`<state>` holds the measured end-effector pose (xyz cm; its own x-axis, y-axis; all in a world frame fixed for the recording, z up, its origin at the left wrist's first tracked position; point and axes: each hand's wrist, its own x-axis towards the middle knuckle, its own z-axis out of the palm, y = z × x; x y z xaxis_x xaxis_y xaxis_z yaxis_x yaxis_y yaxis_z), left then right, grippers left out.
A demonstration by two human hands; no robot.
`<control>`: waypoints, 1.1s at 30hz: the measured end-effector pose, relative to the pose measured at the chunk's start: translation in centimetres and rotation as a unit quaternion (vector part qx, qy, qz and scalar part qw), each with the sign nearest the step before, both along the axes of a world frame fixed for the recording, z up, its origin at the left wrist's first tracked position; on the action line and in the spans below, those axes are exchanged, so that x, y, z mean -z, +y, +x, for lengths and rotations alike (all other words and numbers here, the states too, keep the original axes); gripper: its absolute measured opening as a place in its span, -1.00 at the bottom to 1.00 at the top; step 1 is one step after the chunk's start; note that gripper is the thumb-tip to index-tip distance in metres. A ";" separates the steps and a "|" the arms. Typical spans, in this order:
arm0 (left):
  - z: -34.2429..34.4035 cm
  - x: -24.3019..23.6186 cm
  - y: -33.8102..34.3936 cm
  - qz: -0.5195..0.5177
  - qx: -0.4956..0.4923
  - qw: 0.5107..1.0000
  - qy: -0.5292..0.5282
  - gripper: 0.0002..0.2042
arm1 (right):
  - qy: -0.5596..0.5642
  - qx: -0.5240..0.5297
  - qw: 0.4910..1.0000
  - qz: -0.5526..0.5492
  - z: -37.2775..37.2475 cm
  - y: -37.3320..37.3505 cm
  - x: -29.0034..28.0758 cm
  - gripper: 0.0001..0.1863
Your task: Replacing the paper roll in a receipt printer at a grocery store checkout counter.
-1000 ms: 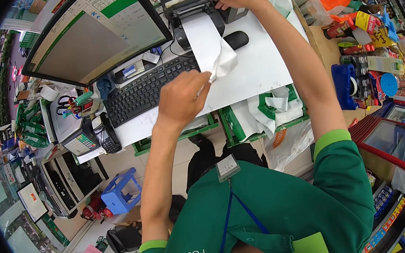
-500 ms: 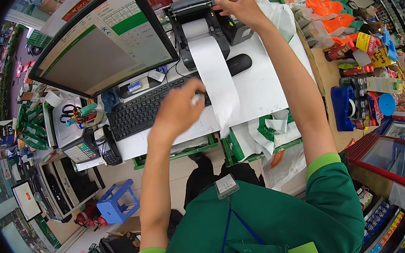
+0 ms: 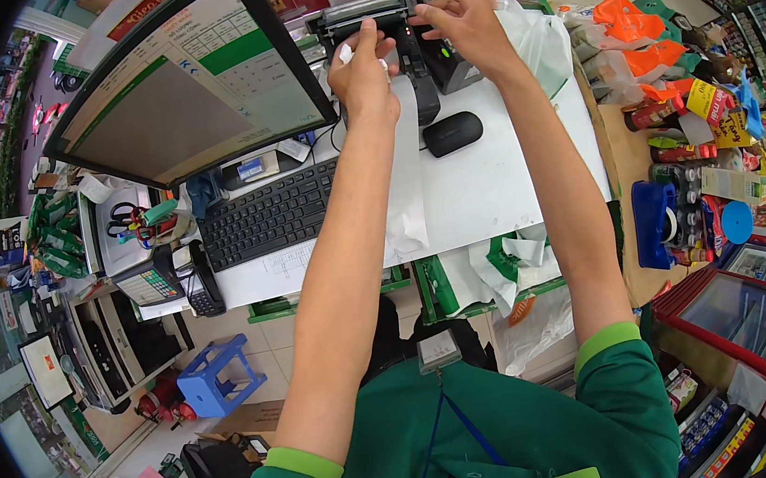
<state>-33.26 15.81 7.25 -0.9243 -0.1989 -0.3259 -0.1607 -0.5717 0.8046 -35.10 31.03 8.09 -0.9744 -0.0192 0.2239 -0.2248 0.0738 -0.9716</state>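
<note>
A black receipt printer (image 3: 398,27) stands at the far edge of the white counter (image 3: 507,179). A long strip of white receipt paper (image 3: 407,180) hangs from it down across the counter. My left hand (image 3: 364,73) pinches the top of the strip at the printer's slot. Resting on the printer's right side is my right hand (image 3: 462,16), fingers spread over its top. A black mouse (image 3: 452,133) lies just below the printer.
A large monitor (image 3: 189,82) tilts at the left, with a black keyboard (image 3: 273,215) below it. A card terminal (image 3: 199,282), scissors and pens sit further left. Snack packets, cans and a blue tape dispenser (image 3: 657,224) crowd the right shelf. A blue stool (image 3: 214,380) stands on the floor.
My left hand has moved up the paper strip from near the keyboard to the printer's slot. The strip now hangs loose over the counter. My right hand stays on the printer.
</note>
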 end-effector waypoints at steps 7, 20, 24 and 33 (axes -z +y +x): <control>0.2 0.5 0.2 -0.024 -0.015 0.999 0.041 -0.77 | 0.017 0.006 1.000 -0.002 0.3 -0.3 0.4 -0.53; 0.0 0.0 -0.8 -0.049 0.013 0.998 0.032 -0.75 | 0.053 0.147 0.978 0.136 0.1 -2.9 0.4 -0.51; 0.0 -0.1 -0.4 -0.034 -0.001 0.999 0.018 -0.77 | 0.073 0.154 0.962 0.214 0.4 -2.5 -0.8 -0.57; 0.4 0.4 0.6 -0.029 -0.034 0.998 0.034 -0.78 | 0.138 0.100 0.912 0.374 0.3 -1.8 -2.6 -0.61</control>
